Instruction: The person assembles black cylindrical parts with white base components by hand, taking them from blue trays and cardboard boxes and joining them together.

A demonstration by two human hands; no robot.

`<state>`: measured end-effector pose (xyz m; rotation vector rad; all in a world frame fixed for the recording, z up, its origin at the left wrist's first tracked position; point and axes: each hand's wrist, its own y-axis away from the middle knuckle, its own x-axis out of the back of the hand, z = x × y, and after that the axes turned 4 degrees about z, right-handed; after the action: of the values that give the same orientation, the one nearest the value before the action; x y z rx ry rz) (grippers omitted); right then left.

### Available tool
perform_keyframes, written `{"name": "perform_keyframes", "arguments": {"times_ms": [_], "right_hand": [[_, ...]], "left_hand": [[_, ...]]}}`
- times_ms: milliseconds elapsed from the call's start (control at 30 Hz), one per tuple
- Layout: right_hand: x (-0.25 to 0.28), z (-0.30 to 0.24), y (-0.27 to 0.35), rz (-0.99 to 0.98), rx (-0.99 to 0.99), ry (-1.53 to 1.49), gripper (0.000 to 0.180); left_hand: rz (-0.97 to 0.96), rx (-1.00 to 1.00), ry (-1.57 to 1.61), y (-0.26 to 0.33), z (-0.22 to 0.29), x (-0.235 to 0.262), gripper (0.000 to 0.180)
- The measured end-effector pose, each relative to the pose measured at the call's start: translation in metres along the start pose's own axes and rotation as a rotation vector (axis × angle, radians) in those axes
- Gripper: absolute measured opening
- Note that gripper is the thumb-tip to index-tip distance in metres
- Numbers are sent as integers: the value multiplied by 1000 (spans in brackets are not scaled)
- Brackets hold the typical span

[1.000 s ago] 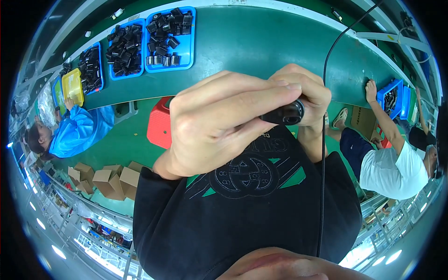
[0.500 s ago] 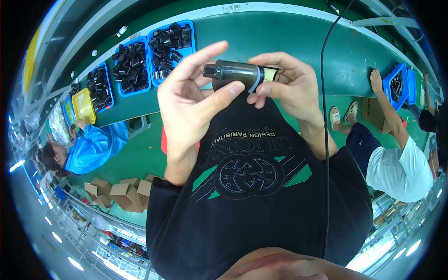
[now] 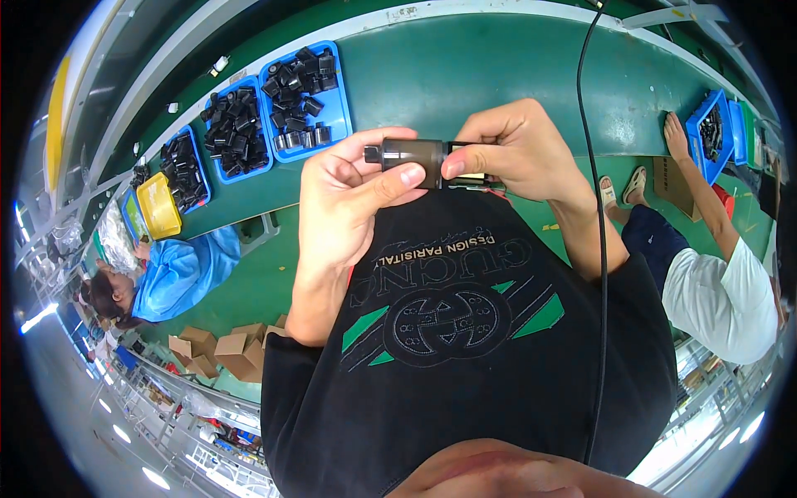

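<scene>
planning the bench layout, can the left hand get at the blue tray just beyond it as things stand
Probably yes: the left hand looks close to the blue tray, with nothing visible blocking the way, though it would likely have to release the dark cylindrical part first.

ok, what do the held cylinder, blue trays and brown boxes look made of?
Cylinder: probably plastic, smoky and glossy, from its brownish see-through look and sharp highlights; tinted glass isn't ruled out.
Trays: likely moulded plastic, smooth, from the even blue and rounded raised rims.
Boxes: cardboard, matte, from the brown, folded flaps.
</scene>
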<state>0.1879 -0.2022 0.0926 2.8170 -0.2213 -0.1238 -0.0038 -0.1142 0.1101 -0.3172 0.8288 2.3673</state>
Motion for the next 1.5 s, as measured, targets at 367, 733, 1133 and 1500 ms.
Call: {"name": "perform_keyframes", "arguments": {"times_ms": [367, 733, 1133, 1500], "right_hand": [[-7, 1, -23, 3, -137, -56, 22], [-15, 54, -81, -171, 105, 150, 21], [13, 196, -237, 251, 11, 420, 31], [136, 237, -424, 649, 521, 1102, 33]], "left_hand": [[105, 12, 123, -15, -8, 2, 36], [19, -42, -109, -48, -9, 55, 37], [634, -6, -947, -129, -126, 218, 53], [902, -90, -1387, -151, -148, 276, 34]]}}
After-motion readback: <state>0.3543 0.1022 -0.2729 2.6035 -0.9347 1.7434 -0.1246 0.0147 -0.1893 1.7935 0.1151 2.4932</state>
